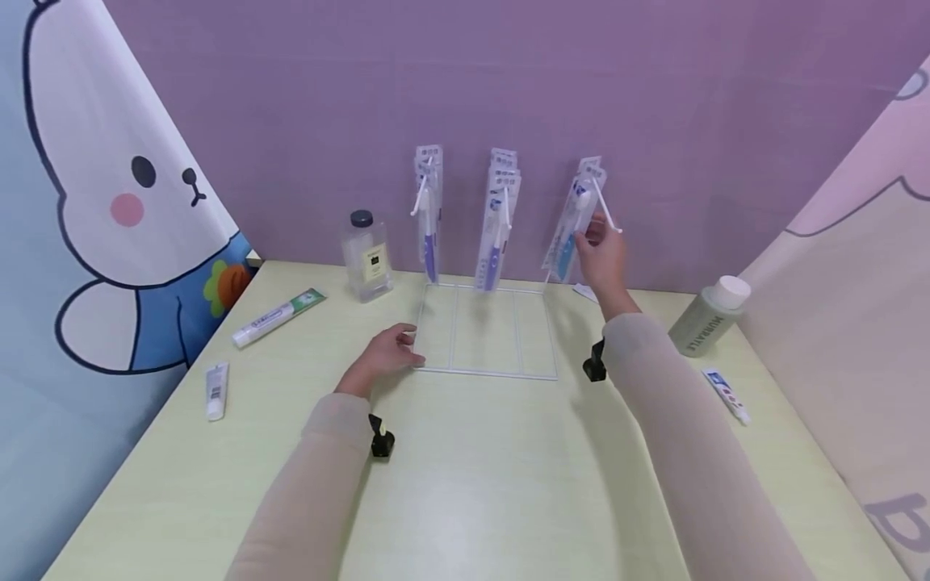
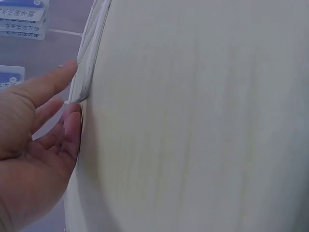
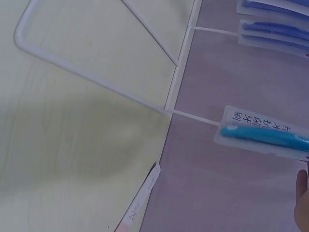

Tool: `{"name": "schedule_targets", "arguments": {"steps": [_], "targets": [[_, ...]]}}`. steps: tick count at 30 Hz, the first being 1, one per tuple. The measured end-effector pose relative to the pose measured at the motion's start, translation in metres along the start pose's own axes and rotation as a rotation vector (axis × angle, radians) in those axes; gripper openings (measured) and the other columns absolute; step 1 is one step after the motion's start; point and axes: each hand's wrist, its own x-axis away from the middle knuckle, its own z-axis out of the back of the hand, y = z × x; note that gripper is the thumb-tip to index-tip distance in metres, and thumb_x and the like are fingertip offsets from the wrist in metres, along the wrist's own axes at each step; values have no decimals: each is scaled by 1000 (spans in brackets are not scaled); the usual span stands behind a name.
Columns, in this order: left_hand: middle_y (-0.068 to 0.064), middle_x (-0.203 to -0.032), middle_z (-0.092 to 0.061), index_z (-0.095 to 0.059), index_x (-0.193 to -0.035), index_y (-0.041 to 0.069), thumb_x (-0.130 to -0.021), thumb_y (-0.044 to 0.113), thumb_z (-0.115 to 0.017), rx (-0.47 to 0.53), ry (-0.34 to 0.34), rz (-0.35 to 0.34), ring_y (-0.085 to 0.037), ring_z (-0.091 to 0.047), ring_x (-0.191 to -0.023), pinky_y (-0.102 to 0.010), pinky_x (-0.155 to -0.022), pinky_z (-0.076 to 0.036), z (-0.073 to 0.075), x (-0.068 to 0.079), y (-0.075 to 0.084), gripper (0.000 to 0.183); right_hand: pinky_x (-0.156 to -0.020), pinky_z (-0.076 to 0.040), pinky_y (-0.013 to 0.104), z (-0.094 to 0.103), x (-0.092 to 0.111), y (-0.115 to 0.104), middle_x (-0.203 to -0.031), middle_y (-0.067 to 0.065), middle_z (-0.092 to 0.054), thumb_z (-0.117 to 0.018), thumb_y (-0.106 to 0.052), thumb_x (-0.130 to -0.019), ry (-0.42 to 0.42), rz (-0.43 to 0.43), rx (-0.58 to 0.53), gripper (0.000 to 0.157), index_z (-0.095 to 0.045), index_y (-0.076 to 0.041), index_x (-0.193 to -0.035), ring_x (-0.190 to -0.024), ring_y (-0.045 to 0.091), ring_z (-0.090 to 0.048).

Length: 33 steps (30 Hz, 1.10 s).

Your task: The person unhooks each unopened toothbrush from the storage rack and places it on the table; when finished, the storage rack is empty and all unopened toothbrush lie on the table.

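A white wire display rack (image 1: 485, 374) stands on the table, its three hooks carrying toothbrushes in clear packs. My left hand (image 1: 388, 353) is at the front left corner of its base; thumb and fingers touch the wire there without curling round it. At the right hook, my right hand (image 1: 605, 254) pinches the edge of a packaged blue toothbrush (image 1: 565, 257). That pack (image 3: 265, 137) still hangs on the hook, a little tilted, in front of another. Purple packaged toothbrushes hang on the left hook (image 1: 429, 254) and the middle hook (image 1: 494, 262).
Left of the rack are a clear bottle with a black cap (image 1: 367, 262), a toothpaste tube (image 1: 278, 318) and a small white tube (image 1: 216, 391). To the right stand a grey-green bottle (image 1: 705, 323) and another small tube (image 1: 726, 396). A flat white item (image 1: 585, 292) lies behind my right wrist.
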Motion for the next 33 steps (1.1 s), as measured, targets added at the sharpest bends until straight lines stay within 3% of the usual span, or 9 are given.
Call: {"name": "schedule_targets", "arguments": {"steps": [9, 13, 16, 24, 28, 33], "targets": [[-12, -109, -54, -49, -125, -1, -74, 8, -72, -40, -27, -28, -25, -50, -97, -37, -88, -39, -1, 3, 0, 57, -79, -46, 25, 2, 1, 2, -104, 13, -58, -57, 0, -86, 67, 5, -140, 30, -50, -2, -114, -90, 20, -56], [-13, -109, -53, -46, -127, -1, -75, 5, -71, -18, -50, -18, -25, -48, -98, -37, -89, -38, 1, 6, 2, 58, -71, -47, 23, 15, 3, 2, -102, 13, -56, -58, 2, -85, 90, 32, -184, 34, -48, -3, -117, -84, 17, -55], [-14, -109, -52, -45, -128, -1, -76, 4, -70, -20, -57, -21, -25, -48, -99, -37, -89, -38, 2, 8, 2, 58, -69, -48, 22, 30, 4, 2, -106, 12, -54, -58, 2, -85, 72, 0, -193, 40, -47, -7, -121, -84, 16, -54], [-12, -110, -53, -46, -129, 2, -76, 5, -71, -19, -53, 0, -25, -48, -99, -37, -89, -38, 3, 9, -1, 58, -72, -50, 29, 66, 22, 14, -112, 17, -53, -59, 0, -85, -141, -87, -47, 53, -38, -10, -134, -90, 19, -56], [-11, -109, -52, -46, -129, 2, -76, 5, -71, -5, -47, 5, -24, -47, -98, -37, -89, -37, 3, 7, -2, 59, -67, -52, 33, 74, 36, 27, -110, 25, -51, -57, 7, -84, -301, -140, -90, 58, -34, -4, -136, -80, 19, -60], [-11, -109, -52, -46, -129, 2, -76, 5, -71, 15, -50, 2, -23, -47, -98, -37, -89, -37, 2, 6, -2, 59, -70, -51, 37, 75, 53, 58, -113, 31, -47, -55, 8, -84, -464, -235, -96, 58, -30, 2, -136, -81, 23, -59]]}}
